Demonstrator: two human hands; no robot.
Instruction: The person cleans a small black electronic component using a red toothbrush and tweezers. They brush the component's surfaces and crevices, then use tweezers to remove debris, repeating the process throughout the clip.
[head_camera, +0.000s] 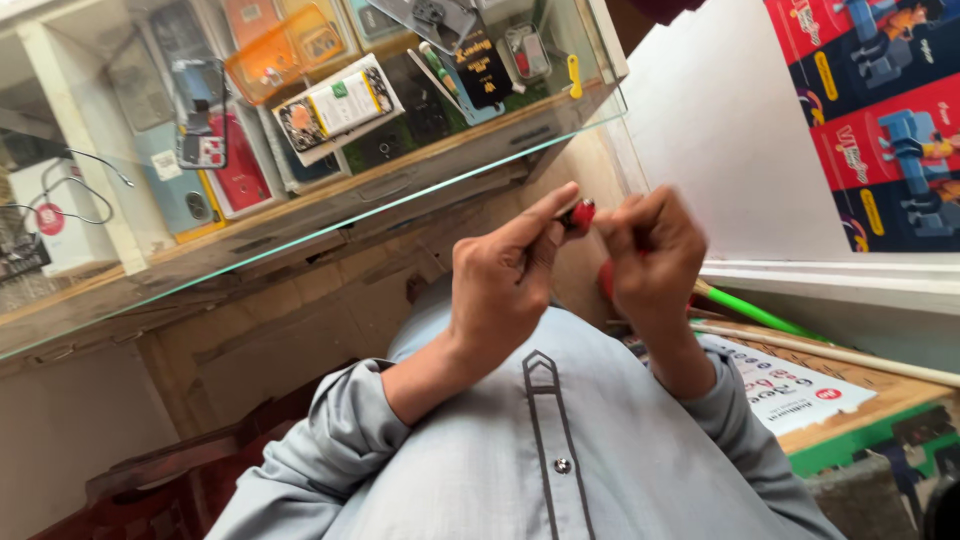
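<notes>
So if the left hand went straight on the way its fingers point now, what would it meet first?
Most likely the right hand. The left hand points its fingers toward it, with only the small red object pinched between them. Depth is hard to judge here.

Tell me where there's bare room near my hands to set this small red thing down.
Both hands, left hand and right hand, pinch the small red thing. Bare room: the wooden ledge between the pale stick and printed sheet. The glass case is crowded inside with phone covers.
</notes>
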